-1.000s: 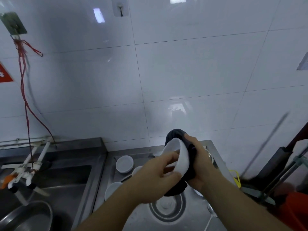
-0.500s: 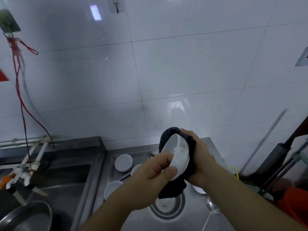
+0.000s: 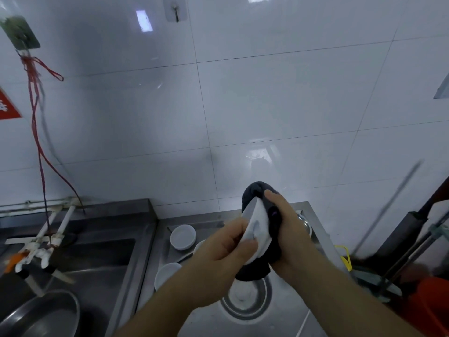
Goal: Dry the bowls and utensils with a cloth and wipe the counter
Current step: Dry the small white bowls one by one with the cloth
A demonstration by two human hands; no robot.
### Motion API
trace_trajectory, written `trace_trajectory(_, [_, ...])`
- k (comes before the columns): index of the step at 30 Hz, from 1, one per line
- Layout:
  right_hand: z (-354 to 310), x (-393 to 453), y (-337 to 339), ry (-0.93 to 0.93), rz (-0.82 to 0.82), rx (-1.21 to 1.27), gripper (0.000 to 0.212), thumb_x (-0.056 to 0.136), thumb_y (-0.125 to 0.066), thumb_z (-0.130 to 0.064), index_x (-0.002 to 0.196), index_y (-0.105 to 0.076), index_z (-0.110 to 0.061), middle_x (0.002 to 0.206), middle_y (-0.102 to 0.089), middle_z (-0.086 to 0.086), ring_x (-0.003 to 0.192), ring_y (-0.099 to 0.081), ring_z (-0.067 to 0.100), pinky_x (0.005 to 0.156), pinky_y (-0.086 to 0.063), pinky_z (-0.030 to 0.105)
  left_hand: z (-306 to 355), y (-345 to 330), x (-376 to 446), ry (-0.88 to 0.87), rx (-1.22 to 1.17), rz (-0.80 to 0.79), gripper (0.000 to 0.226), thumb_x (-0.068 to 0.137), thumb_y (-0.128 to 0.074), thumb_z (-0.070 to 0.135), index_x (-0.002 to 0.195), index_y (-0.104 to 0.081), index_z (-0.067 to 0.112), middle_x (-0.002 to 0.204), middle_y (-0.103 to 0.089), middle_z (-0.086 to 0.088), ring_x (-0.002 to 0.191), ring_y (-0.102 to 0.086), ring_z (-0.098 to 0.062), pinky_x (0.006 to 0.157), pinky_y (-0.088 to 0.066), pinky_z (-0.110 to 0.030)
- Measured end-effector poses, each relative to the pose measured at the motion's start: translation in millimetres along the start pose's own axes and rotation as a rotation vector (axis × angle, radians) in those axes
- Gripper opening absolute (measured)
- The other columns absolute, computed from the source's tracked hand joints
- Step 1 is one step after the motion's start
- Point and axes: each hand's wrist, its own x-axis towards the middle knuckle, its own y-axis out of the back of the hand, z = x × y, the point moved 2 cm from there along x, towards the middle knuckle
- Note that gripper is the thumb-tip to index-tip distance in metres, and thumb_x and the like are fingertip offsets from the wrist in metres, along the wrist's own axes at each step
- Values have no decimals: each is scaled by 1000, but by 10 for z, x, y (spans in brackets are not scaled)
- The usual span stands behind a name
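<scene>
A small white bowl is held on edge above the steel counter. My left hand pinches its near rim between thumb and fingers. A dark cloth wraps the bowl's far side, and my right hand grips that cloth against the bowl. On the counter below stand a white dish and another white bowl; a third is mostly hidden by my left hand. A spoon handle shows at the bottom.
A round drain sits in the counter under my hands. To the left is a sink with a metal basin and taps. An orange bucket and long handles stand at the right.
The bowl has turned in my hands, from showing its open inside to standing more edge-on. Both hands stay at about the same spot above the drain.
</scene>
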Motion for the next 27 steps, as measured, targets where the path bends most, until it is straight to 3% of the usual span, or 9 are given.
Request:
trace_trajectory(2, [-11,-7,6,-117,-52,79,46,69,-84,-46,97,-81,-10,94,-73,13,83,-73,28,79,-62,40,-5,18,-51,15,4,-64,17,104,-56,38,101,-60,22,86,-55,-8,76,-52,-13,72,-48,-28])
trace_trajectory(5, [46,-9,53,-175,-49,191,42,67,-85,-38,99,-75,-12,96,-70,9,83,-70,27,79,-60,38,30,51,-32,61,106,-134,9,102,-56,40,93,-59,38,82,-56,15,73,-53,-5,69,-47,-21])
trace_trajectory(8, [95,-50,55,-139,-24,194,40,68,-84,-41,93,-81,-10,95,-74,13,79,-75,30,77,-63,42,84,58,2,48,226,-95,16,97,-56,38,110,-64,43,99,-68,17,89,-65,-2,78,-57,-21])
trace_trajectory(12, [128,-119,32,38,126,18,34,88,-76,-43,108,-82,-16,113,-76,26,101,-78,39,88,-64,55,163,-34,3,33,177,17,28,97,-57,47,122,-68,39,107,-75,12,99,-73,-10,88,-64,-34])
trace_trajectory(15, [113,-185,-28,208,138,-53,16,97,-69,-32,109,-79,-28,115,-76,21,96,-77,32,86,-63,54,133,-52,-3,29,155,37,22,104,-60,32,123,-70,34,110,-76,9,103,-73,-13,94,-63,-45])
trace_trajectory(18, [51,-193,0,109,105,49,29,93,-70,-33,114,-75,-15,110,-69,21,100,-66,35,90,-58,51,59,-36,-62,45,158,-23,22,100,-60,35,116,-69,22,104,-73,-3,96,-71,-27,89,-60,-52])
trace_trajectory(22, [0,-190,46,-178,-4,269,33,90,-72,-33,118,-63,-18,106,-66,2,111,-58,18,96,-50,34,-7,6,-113,24,177,-166,25,104,-61,25,116,-68,46,113,-71,21,104,-68,-2,89,-56,-21])
trace_trajectory(25, [71,-149,143,-179,50,215,29,89,-73,-39,108,-69,-17,94,-70,2,84,-70,22,79,-59,39,-67,16,-101,-19,359,-200,25,103,-65,27,120,-68,46,136,-61,33,128,-55,8,99,-53,-14])
trace_trajectory(27, [114,-140,140,-106,102,188,26,84,-77,-42,95,-77,-18,85,-73,3,72,-73,24,70,-62,39,-119,4,-109,-43,495,-190,21,102,-63,34,112,-63,52,120,-66,34,110,-62,10,84,-53,-12])
